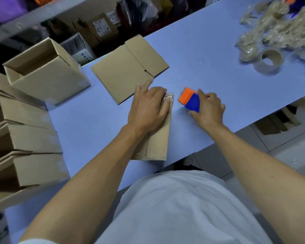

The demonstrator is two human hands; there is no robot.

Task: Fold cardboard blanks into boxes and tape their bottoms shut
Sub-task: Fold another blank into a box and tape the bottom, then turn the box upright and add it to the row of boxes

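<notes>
My left hand (148, 107) lies palm-down on the box being worked (157, 134), fingers spread and fairly straight, pressing its far end, where a shiny strip of clear tape (169, 99) wraps over the edge. That box sits on the pale blue table (209, 55) just ahead of my torso; whether anything is inside I cannot tell, since only its outer faces show.

My right hand (209, 110) is at 3 o'clock from the left one, curled round the orange-and-blue tape dispenser (190, 100) — fingers clamped on its blue body, orange end pointing toward the box, a small gap between them.

At 11 o'clock from the taped box lies a stack of flat cardboard blanks (128, 67), unfolded, flaps toward the far right.

Further out at 10 o'clock stands a made-up box (46, 73), open at the top; the part of its inside that I can see shows only bare cardboard. At 9 o'clock, along the left edge, a row of finished boxes (23, 140) lies side by side, openings toward the left; their interiors are mostly cut off by the frame edge.

At 1 o'clock, well apart, a spare roll of clear tape (269, 60) lies on the table — beside it a heap of small clear bags with pale contents (275, 27), blurred.
</notes>
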